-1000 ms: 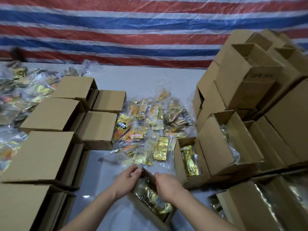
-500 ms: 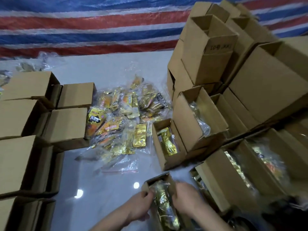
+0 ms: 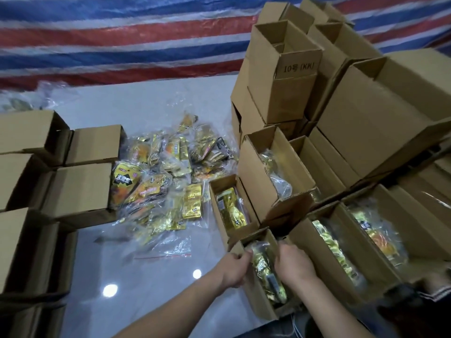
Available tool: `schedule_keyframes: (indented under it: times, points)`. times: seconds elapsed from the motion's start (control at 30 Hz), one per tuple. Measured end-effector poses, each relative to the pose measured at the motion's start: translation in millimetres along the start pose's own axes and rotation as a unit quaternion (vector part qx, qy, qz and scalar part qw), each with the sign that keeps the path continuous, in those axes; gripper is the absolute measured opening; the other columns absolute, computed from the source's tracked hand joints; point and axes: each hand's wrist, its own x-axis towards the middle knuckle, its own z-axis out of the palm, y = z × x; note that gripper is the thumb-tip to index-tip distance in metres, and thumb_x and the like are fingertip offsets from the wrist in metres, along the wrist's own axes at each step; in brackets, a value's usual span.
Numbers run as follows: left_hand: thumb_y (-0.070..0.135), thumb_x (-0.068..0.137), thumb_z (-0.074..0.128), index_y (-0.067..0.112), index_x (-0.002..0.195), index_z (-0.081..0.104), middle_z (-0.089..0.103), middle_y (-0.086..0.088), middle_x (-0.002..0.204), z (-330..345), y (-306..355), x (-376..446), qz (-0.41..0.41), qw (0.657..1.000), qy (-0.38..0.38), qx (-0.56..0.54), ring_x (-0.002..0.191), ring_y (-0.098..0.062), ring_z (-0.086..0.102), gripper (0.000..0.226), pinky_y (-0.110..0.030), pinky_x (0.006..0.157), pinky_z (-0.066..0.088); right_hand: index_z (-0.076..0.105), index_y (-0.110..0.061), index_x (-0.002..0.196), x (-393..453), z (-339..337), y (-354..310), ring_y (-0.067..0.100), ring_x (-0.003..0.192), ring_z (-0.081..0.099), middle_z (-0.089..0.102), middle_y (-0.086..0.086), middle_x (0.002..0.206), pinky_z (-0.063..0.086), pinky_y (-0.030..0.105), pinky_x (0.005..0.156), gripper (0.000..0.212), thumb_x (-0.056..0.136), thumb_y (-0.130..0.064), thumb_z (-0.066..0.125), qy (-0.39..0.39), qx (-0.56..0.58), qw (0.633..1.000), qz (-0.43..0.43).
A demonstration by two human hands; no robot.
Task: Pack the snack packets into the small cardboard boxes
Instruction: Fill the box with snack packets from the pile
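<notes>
A small open cardboard box with gold snack packets in a clear bag sits low in the middle of the head view. My left hand grips its left wall with curled fingers. My right hand grips its right wall. A heap of loose yellow and gold snack packets in clear bags lies on the white floor beyond. Another filled small box stands just behind the held one.
Closed and empty boxes line the left side. A tall stack of open boxes rises at the right, with filled boxes in front of it. A striped tarp hangs behind. An empty clear bag lies on the floor.
Both hands have carried the filled box to the right, toward the filled boxes, and the view has swung right with them.
</notes>
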Motion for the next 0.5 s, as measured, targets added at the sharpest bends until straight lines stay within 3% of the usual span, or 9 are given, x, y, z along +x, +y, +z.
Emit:
schedule_keyframes:
  times: [0.1, 0.2, 0.37, 0.43, 0.5]
  points:
    - [0.069, 0.095, 0.03, 0.017, 0.117, 0.057, 0.064, -0.008, 0.112, -3.5, -7.6, -4.5, 0.002, 1.0, -0.015, 0.01, 0.088, -0.017, 0.067, 0.062, -0.027, 0.073, 0.054, 0.056, -0.018, 0.12, -3.5, 0.6, 2.8, 0.02, 0.094, 0.066, 0.064, -0.002, 0.099, 0.049, 0.027, 0.071, 0.023, 0.099, -0.022, 0.048, 0.017, 0.016, 1.0, -0.011]
    - [0.063, 0.097, 0.032, 0.027, 0.103, 0.054, 0.063, -0.005, 0.109, -21.0, -23.9, -12.0, 0.002, 1.0, -0.016, -0.009, 0.085, -0.014, 0.063, 0.043, -0.026, 0.073, 0.049, 0.057, -0.023, 0.117, -13.4, -2.4, -3.6, 0.004, 0.07, 0.054, 0.049, -0.015, 0.08, 0.037, 0.016, 0.056, 0.021, 0.099, -0.032, 0.05, 0.061, 0.019, 0.997, -0.044]
    - [0.044, 0.102, 0.039, 0.021, 0.087, 0.053, 0.065, -0.005, 0.101, -85.4, -55.2, -20.2, -0.008, 0.993, 0.113, 0.033, 0.097, -0.024, 0.064, 0.031, -0.033, 0.089, 0.049, 0.061, -0.022, 0.101, -20.2, -20.2, -59.8, 0.011, 0.089, 0.056, 0.056, -0.008, 0.092, 0.049, 0.025, 0.078, 0.014, 0.096, -0.032, 0.053, 0.17, 0.055, 0.968, -0.177]
    - [0.036, 0.102, 0.04, 0.021, 0.076, 0.048, 0.058, 0.001, 0.081, -115.7, -58.9, -24.7, 0.004, 0.985, 0.17, 0.04, 0.084, -0.021, 0.06, 0.031, -0.033, 0.081, 0.048, 0.059, -0.02, 0.093, -12.3, -25.0, -89.7, 0.016, 0.087, 0.058, 0.057, -0.004, 0.089, 0.046, 0.029, 0.075, 0.012, 0.097, -0.029, 0.052, 0.155, 0.077, 0.959, -0.225]
    - [0.031, 0.102, 0.042, 0.018, 0.076, 0.05, 0.057, -0.001, 0.077, -143.3, -60.3, -29.5, 0.022, 0.97, 0.235, 0.066, 0.078, -0.02, 0.057, 0.03, -0.033, 0.073, 0.043, 0.055, -0.017, 0.088, -0.3, -24.9, -117.7, 0.02, 0.085, 0.058, 0.058, 0.0, 0.087, 0.042, 0.033, 0.073, 0.016, 0.098, -0.028, 0.05, 0.117, 0.076, 0.956, -0.259]
